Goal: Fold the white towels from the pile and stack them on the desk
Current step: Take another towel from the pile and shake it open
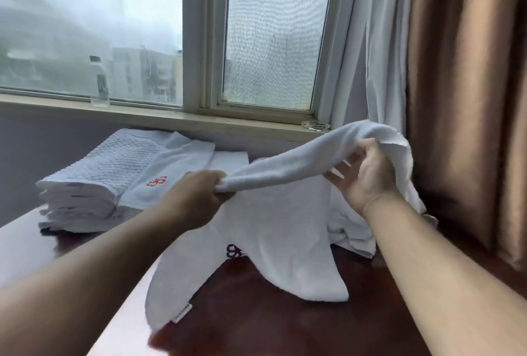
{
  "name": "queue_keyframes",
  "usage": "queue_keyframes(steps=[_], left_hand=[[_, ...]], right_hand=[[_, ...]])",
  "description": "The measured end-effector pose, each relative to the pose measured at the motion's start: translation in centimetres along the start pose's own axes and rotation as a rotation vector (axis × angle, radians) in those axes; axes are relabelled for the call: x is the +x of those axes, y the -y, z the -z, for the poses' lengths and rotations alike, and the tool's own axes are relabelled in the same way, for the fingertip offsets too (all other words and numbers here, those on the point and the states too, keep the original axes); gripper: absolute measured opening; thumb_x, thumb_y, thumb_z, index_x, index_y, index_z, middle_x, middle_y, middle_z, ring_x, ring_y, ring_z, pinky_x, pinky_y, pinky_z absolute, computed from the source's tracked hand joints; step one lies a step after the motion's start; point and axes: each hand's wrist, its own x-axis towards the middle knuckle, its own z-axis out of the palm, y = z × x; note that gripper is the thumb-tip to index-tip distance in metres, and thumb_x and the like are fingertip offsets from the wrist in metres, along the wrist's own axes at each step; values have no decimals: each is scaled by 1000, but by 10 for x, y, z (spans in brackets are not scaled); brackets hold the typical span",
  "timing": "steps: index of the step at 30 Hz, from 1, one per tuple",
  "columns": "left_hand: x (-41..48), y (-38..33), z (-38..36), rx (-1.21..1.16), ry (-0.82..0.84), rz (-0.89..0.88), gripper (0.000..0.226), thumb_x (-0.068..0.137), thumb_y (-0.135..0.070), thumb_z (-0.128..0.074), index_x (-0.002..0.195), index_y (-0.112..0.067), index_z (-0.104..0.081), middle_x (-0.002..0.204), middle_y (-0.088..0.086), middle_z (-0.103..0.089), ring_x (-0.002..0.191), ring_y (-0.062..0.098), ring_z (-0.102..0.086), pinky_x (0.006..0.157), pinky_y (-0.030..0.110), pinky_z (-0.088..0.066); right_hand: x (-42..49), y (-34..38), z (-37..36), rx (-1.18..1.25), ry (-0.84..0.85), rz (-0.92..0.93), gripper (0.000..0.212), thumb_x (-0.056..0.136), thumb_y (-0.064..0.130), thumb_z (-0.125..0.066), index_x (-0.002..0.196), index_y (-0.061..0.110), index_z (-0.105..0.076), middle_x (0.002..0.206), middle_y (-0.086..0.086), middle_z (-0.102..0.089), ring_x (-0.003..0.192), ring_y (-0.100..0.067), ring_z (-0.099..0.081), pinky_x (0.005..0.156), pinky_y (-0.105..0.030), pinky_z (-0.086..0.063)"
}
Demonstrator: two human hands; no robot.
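White towel stretched between hands above desk; left hand clenches one bunched end, right hand pinches the other, higher. Lower edge drapes onto desk.

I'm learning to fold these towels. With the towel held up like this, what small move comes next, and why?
Probably slide the right hand out to a corner and pull the towel flat. The left hand grips a bunched edge, and the cloth sags crumpled onto the desk, too uneven to fold.
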Motion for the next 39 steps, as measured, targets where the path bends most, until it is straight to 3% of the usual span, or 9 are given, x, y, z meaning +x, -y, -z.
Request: queue_keyframes(steps=[3,6,11,14,18,23,28,35,39], left_hand=[[-7,-7,-1,-190,-39,-34,21,93,-14,-58,73,-16,-52,65,-2,-62,64,18,-59,51,25,-37],[-9,-13,4,-148,-36,-149,19,88,-17,-66,74,-16,-54,67,0,-63,67,25,-60,54,27,-40],[-14,12,23,292,97,-89,48,78,-39,-81,116,-28,-54,103,0,-66,96,25,-61,79,39,-51],[-17,27,16,392,36,46,17,90,-36,-67,87,-30,-52,100,2,-66,95,26,-61,74,36,-46],[-14,40,3,101,-5,147,28,95,-29,-60,70,-27,-47,85,1,-63,85,29,-57,70,36,-38],[-13,49,0,32,44,77,28,89,-40,-71,73,-29,-50,77,-9,-59,77,21,-56,64,35,-35],[-24,59,-5,127,280,114,34,73,-25,-85,90,-27,-56,90,-7,-65,89,19,-62,77,34,-48],[-18,48,13,453,-490,-85,16,90,-5,-57,101,-16,-59,88,13,-62,68,41,-65,56,40,-42],[-32,35,11,558,-455,-203,27,82,-1,-66,104,-15,-61,88,11,-55,62,38,-63,49,38,-39]], right_hand=[[-20,-31,-13,-26,79,-210,41,89,31,-65,118,2,-64,121,-21,-68,111,-35,-66,102,-52,-50],[-29,-57,-25,16,3,-124,13,90,-1,-58,80,5,-66,88,-15,-67,87,-28,-68,82,-43,-57],[-2,-23,-28,237,-243,55,14,90,0,-50,95,8,-60,76,-3,-63,76,-17,-65,59,-23,-53],[2,-14,-27,189,-260,74,15,90,2,-50,94,12,-61,84,-4,-69,86,-20,-68,67,-28,-55],[-5,-25,-22,267,-264,81,30,91,-2,-46,104,18,-64,92,-5,-73,85,-22,-72,71,-32,-59],[-7,-25,-9,281,-221,21,36,91,-4,-44,120,6,-64,102,-10,-75,89,-23,-74,64,-28,-59],[-13,-35,-3,213,-192,-83,32,94,0,-46,122,-4,-60,126,-21,-67,112,-30,-69,94,-36,-55],[-3,-12,-9,323,-79,-16,30,94,-3,-41,113,6,-63,91,-10,-72,81,-22,-72,70,-30,-58],[-11,-15,6,229,-94,-57,35,89,2,-42,118,7,-62,104,-16,-66,95,-26,-67,76,-33,-54]])
